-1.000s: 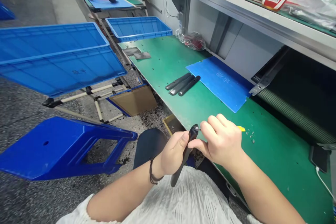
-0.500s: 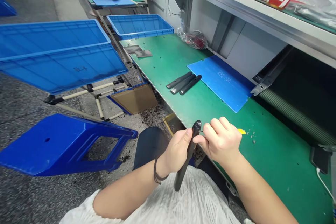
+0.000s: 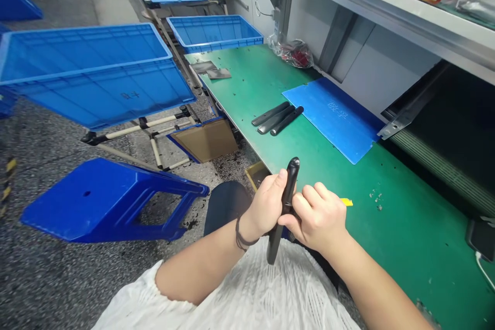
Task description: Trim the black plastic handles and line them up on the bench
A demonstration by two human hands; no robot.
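Observation:
My left hand (image 3: 269, 202) is closed around a long black handle-like piece (image 3: 291, 179), which stands tilted in front of my white top, its rounded end up. Against the right side of that piece, my right hand (image 3: 317, 212) is closed on a yellow-handled tool (image 3: 347, 202). Only the yellow end shows past the fist; the tool's working end is hidden by the fingers. Beyond the hands, three similar black pieces (image 3: 275, 117) lie side by side on the green table (image 3: 247, 82).
A blue sheet (image 3: 336, 116) lies beside the black pieces. Blue crates (image 3: 96, 77) and a blue stool (image 3: 85, 196) stand at the left. A metal shelf (image 3: 371, 7) overhangs the table's back. Small scraps (image 3: 377, 198) and a phone (image 3: 480, 240) are at the right.
My right hand has moved down along the black piece, from near its top end to about its middle. The whole view has shifted a little.

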